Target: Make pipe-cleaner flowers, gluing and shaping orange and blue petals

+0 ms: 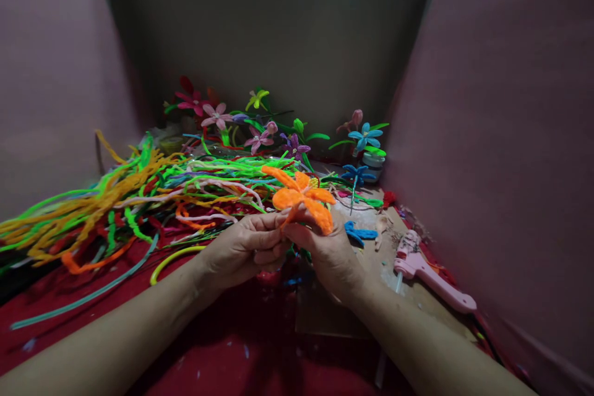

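Where your left hand (250, 242) and right hand (338, 263) meet, the fingers of both are clamped on the base of an orange, fuzzy, long-petalled flower (288, 198); whether a stem runs down inside the grip cannot be told. The flower sits directly above your fingertips, its lower petals touching them. Its long axis slants from a petal pointing upper left to another pointing lower right, beside your right thumb. Its yellow centre (314, 183) shows toward the upper right.

Just right of your right hand lies a blue, fuzzy petal piece (361, 234); farther right, a pink plastic glue gun (420, 267) rests with its handle toward the lower right. To your left, a heap of multicoloured fuzzy stems (139, 172) spreads over red cloth (218, 346). Beyond stand a pale-blue fuzzy flower (365, 136) and, left of it, a pink five-petalled flower (217, 116).
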`<state>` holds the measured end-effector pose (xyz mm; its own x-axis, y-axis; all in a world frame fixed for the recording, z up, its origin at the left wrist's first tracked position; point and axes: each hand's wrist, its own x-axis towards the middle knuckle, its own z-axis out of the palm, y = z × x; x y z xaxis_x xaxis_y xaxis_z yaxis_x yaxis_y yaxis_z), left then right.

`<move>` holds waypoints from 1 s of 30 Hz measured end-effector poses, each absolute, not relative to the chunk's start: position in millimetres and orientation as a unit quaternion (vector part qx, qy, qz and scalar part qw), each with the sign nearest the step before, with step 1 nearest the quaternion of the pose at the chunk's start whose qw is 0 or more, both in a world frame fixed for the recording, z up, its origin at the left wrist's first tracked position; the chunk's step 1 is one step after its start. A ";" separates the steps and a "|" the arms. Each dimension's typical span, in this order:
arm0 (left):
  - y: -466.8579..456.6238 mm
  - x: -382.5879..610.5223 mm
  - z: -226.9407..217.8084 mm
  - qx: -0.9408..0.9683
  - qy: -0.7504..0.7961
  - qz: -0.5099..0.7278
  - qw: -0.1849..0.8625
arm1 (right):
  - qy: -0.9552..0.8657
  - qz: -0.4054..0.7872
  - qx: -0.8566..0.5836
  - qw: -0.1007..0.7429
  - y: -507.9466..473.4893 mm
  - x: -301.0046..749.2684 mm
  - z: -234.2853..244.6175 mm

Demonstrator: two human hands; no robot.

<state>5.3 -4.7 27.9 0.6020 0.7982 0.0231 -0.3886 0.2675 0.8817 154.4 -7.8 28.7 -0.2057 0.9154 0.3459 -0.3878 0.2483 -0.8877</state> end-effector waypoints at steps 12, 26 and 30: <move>-19.1 17.3 33.2 0.627 0.438 0.485 0.425 | -0.509 0.550 -0.250 0.614 -6.8 149.3 26.8; -13.9 15.2 32.8 0.522 0.364 0.474 0.609 | -0.527 0.581 -0.249 0.568 -4.4 155.2 25.2; -13.7 16.0 33.6 0.473 0.334 0.460 0.673 | -0.475 0.627 -0.243 0.567 -1.3 154.3 22.1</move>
<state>16.0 -13.7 33.6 0.3533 0.9354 -0.0149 -0.3032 0.1296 0.9441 154.3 -1.3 22.1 -0.2377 0.9427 0.2340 -0.4802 0.0954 -0.8720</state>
